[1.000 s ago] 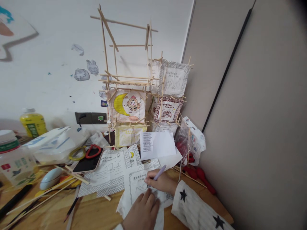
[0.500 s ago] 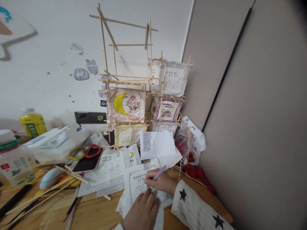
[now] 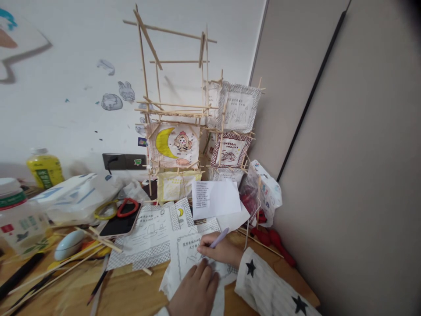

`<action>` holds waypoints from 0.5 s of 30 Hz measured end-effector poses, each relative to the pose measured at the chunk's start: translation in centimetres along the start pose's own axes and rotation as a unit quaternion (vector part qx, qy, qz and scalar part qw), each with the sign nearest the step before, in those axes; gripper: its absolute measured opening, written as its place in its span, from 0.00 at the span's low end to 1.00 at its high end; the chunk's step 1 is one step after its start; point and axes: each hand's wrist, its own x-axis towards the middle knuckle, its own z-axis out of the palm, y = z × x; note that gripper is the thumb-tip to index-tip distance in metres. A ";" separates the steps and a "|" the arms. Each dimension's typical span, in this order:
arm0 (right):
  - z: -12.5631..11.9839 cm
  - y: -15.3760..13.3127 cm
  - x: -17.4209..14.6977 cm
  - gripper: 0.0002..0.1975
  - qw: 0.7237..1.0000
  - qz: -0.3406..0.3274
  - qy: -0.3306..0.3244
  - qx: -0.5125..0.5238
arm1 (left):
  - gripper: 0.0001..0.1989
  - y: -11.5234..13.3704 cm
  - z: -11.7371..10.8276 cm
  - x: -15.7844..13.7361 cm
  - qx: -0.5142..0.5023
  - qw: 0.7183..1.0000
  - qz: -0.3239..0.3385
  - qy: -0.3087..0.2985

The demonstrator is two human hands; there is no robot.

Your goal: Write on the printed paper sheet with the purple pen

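My right hand [image 3: 215, 248] grips a light purple pen [image 3: 219, 238], its tip hidden by the fingers over a sheet of drawing paper [image 3: 179, 259]. That sheet carries handwritten characters, a wavy border and line-drawn hills. Lower down, my left hand [image 3: 196, 287] lies flat on the same sheet with its fingers stretched out. Just left of it are finished line drawings [image 3: 148, 228] with boats and a cross-hatched border. Behind my right hand leans a white note [image 3: 217, 199] with small handwritten lines.
A wooden stick frame [image 3: 176, 109] with coloured paper panels rises at the back. To the left lie a phone [image 3: 120, 224], red-handled scissors [image 3: 128, 207], loose sticks [image 3: 62, 267], a pencil [image 3: 98, 287] and bottles [image 3: 45, 169]. A plastic bag [image 3: 263, 188] and a red object [image 3: 279, 248] are at right.
The purple pen has tilted very slightly, its top end a little to the right. Both hands stay in nearly the same place on the sheet.
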 end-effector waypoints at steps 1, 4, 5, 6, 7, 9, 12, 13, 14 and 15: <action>0.0 -0.1 0.0 0.11 1.000 -0.001 0.003 0.001 | 0.15 0.0 0.0 0.0 0.000 1.000 0.001 0.001; -0.1 -0.3 0.0 0.12 1.000 0.000 0.010 0.006 | 0.15 0.0 0.1 0.0 -0.002 1.000 -0.006 0.013; -0.1 -0.3 0.0 0.12 1.000 -0.003 0.006 0.007 | 0.15 0.0 0.2 0.0 -0.001 1.000 -0.009 0.015; -0.1 -0.3 0.0 0.12 1.000 -0.006 0.002 0.006 | 0.15 0.0 0.3 0.0 -0.001 1.000 -0.009 0.015; -0.1 -0.3 0.0 0.12 1.000 -0.009 -0.002 0.004 | 0.15 0.0 0.4 0.0 -0.001 1.000 -0.007 0.014; -0.1 -0.2 0.0 0.12 1.000 -0.014 -0.002 -0.004 | 0.15 -0.1 0.5 0.0 -0.001 1.000 -0.002 0.011; 0.0 -0.1 0.0 0.12 1.000 -0.012 0.007 -0.014 | 0.16 -0.2 0.3 0.0 -0.002 1.000 0.001 0.003; 0.0 -0.1 0.0 0.12 1.000 -0.012 0.006 -0.013 | 0.16 -0.2 0.1 -0.1 -0.001 1.000 0.002 -0.003; 0.0 -0.1 0.0 0.12 1.000 -0.012 0.005 -0.012 | 0.16 -0.2 -0.1 -0.1 0.000 1.000 0.001 -0.009; 0.0 -0.2 0.0 0.12 1.000 -0.015 0.002 -0.008 | 0.16 -0.1 -0.2 -0.1 0.000 1.000 0.002 -0.014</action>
